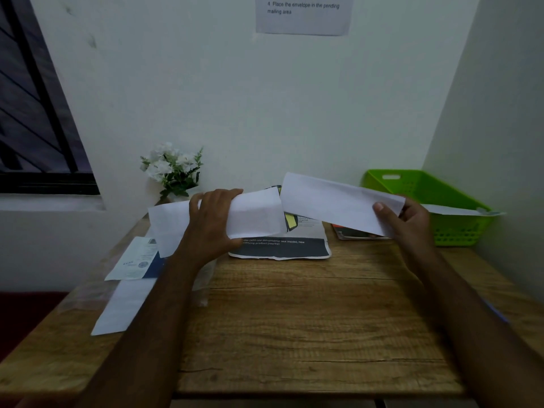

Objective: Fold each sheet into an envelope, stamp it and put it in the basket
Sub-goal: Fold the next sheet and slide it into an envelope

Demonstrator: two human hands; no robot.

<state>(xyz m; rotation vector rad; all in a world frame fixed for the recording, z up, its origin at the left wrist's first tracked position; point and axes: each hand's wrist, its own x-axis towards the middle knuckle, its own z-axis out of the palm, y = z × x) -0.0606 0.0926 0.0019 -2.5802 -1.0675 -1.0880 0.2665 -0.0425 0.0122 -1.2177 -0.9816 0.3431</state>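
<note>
A wooden table (pixel 294 319) carries a green basket (pixel 459 231) in its far right corner. Just left of the basket lies a booklet (pixel 353 233), then a printed sheet (pixel 279 250). Far left of the basket are a leaflet (pixel 135 260), a white paper strip (pixel 123 304) and potted flowers (pixel 172 169).

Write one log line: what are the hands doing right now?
left hand grips white sheet | right hand holds folded paper | folded paper outside green basket
</note>
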